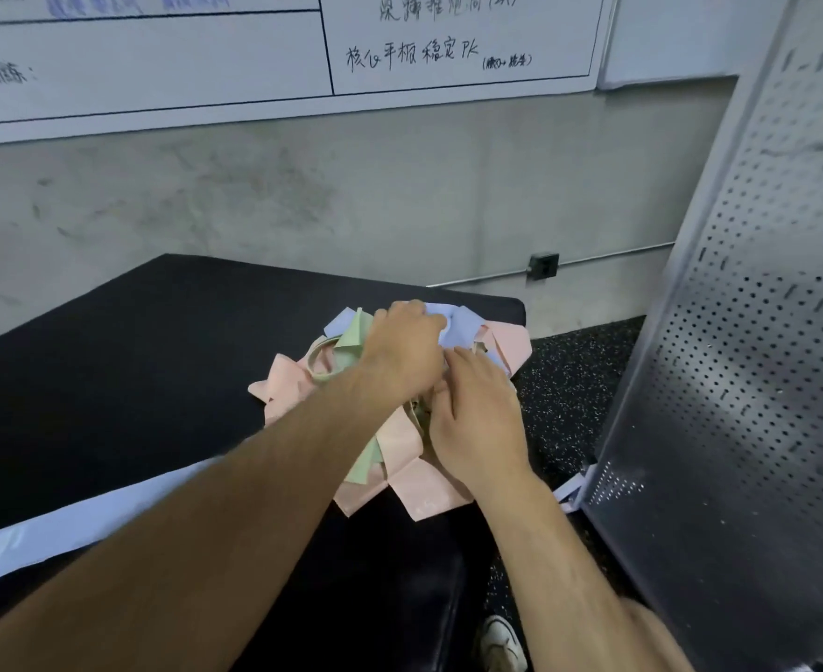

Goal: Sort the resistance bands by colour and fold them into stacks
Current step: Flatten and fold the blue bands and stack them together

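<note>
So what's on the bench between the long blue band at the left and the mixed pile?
Nothing on the bench itself: it's bare black padding. Only the left forearm crosses above that gap between the blue band and the pile, in the head view.

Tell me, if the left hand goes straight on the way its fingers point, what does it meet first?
The left hand points up and right, toward the far end of the pile. It would probably meet the blue band first, already under its fingertips; beyond lies the pink band.

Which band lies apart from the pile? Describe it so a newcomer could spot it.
Start at the black padded bench under the wall charts. Left of the tangled pile beneath both hands, a long lavender band stretches flat toward the left edge. Unlike the crumpled bands, it lies alone and unfolded.
</note>
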